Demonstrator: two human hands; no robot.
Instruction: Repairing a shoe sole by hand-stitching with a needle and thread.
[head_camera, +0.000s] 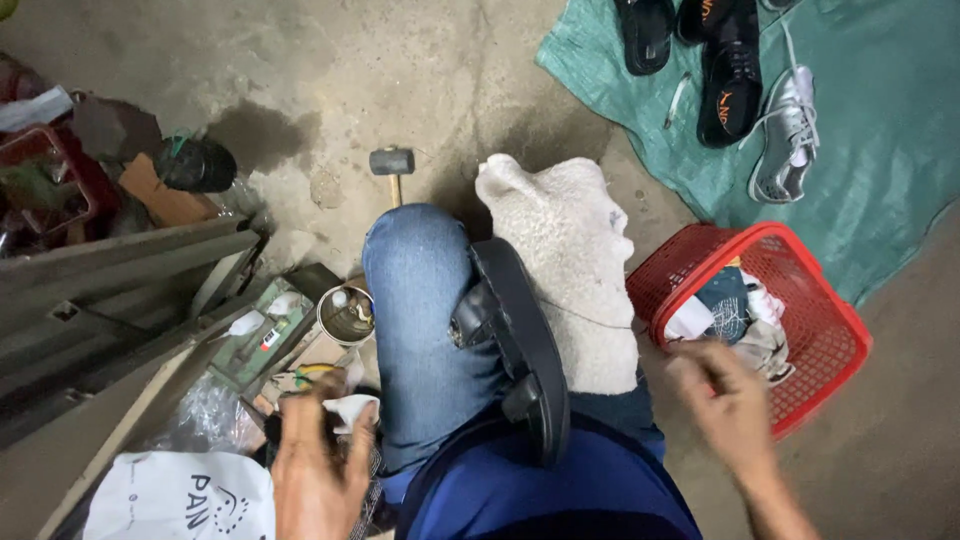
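Observation:
A black sandal (520, 345) lies sole-edge up on my lap, between my blue-jeaned knee (420, 300) and a white fluffy cloth (570, 260). A thin thread runs from the sandal toward my right hand (725, 400), which is blurred beside the red basket (830, 330) with its fingers pinched on the thread. My left hand (315, 450) is low at the left, closed around a small white cloth or paper (355, 408) among the clutter.
A hammer (392, 165) lies on the concrete floor ahead of my knee. A small metal tin (347, 315), a green tool box and a white plastic bag (185, 495) sit at left. Black shoes (730, 80) and a silver sneaker (785, 140) rest on a green tarp.

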